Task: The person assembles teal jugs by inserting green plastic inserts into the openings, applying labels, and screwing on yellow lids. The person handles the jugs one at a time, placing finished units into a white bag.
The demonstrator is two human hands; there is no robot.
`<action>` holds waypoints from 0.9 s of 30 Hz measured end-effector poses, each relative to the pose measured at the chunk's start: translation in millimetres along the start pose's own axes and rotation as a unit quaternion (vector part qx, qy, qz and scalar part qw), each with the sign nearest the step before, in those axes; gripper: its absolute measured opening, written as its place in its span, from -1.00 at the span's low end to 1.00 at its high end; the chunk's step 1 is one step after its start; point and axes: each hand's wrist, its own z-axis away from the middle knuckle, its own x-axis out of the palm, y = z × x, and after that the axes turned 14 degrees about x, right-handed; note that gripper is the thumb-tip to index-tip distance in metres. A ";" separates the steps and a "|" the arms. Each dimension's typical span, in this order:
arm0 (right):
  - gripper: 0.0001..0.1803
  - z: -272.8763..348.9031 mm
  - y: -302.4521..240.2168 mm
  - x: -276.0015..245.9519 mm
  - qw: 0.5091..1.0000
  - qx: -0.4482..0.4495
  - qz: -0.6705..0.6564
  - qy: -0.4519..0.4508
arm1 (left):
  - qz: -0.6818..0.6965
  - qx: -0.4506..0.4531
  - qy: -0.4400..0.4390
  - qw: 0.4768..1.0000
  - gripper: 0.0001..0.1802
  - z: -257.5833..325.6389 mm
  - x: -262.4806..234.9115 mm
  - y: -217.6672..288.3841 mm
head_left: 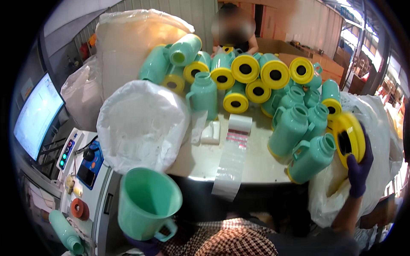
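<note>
In its purple glove, my left hand [145,246] holds a mint-green flask shell [150,217] from below. The shell's wide open end faces up and its handle points toward me; most of that hand is hidden behind it. At the right, my purple-gloved right hand [360,173] grips a round yellow flask base [358,138] with a dark centre, a little blurred. That base is held above a white plastic bag [380,149] and beside an upright, slightly tilted green flask [311,158] at the table's right edge.
Many green flasks with yellow bases [245,68] are piled across the table [200,164]. A roll of clear film bags [240,123] hangs over its front edge. A white-lined bin [141,128] stands left, near a screen [38,115]. Another person [234,32] is behind the pile.
</note>
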 end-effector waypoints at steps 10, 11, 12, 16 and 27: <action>-0.26 136.9 -95.0 333.4 0.812 -0.197 -0.325 -0.444 | -0.089 -0.013 0.059 0.994 -0.59 70.9 68.2 71.7; -0.24 147.9 -97.8 346.9 0.798 -0.231 -0.358 -0.426 | -0.124 -0.011 0.081 0.989 -0.59 72.7 57.6 75.9; -0.21 157.4 -101.4 357.4 0.787 -0.261 -0.390 -0.401 | -0.158 -0.011 0.097 0.983 -0.59 71.7 48.0 78.1; -0.35 188.9 -105.5 364.3 0.757 -0.264 -0.414 -0.431 | -0.265 0.030 0.111 0.957 -0.60 77.7 21.4 86.5; -0.32 203.5 -51.7 352.8 0.629 0.267 -0.191 -0.705 | -0.479 0.209 -0.141 0.841 -0.52 69.1 100.1 136.6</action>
